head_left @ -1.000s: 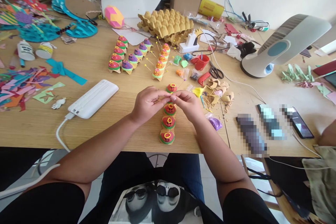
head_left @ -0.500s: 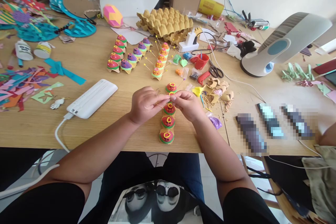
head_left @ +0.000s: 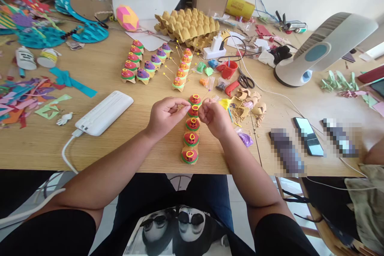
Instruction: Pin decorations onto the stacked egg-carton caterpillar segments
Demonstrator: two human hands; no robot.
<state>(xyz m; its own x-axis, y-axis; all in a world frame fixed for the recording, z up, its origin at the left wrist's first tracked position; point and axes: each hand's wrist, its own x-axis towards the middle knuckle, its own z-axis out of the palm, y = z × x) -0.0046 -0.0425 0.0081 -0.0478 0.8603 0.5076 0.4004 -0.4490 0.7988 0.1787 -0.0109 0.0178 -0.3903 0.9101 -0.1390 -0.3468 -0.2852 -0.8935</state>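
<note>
A strip of egg carton (head_left: 192, 124) runs away from me, its several bumps covered in red clay with green rims, yellow rings and small faces. My left hand (head_left: 168, 117) hovers at the left of the strip's far part, thumb and forefinger pinched together by the second bump from the far end. Whatever sits in that pinch is too small to name. On the other side, my right hand (head_left: 214, 115) is closed with curled fingers, right beside the same bump. Its fingertips hide anything they hold. A thin stick shows faintly above the right hand.
Behind stand more decorated carton strips: red (head_left: 131, 63), purple (head_left: 153, 64) and orange with yellow-tipped sticks (head_left: 182, 71). A white power bank (head_left: 104, 113) lies left. Clay bags, scissors (head_left: 246, 81), carton scraps (head_left: 247, 102), phones (head_left: 308, 137) and a white lamp-like device (head_left: 318, 54) are right.
My hands, which met above the strip, have drawn apart to either side of it. The second bump's yellow ring now shows between them. My right fingers have curled in more.
</note>
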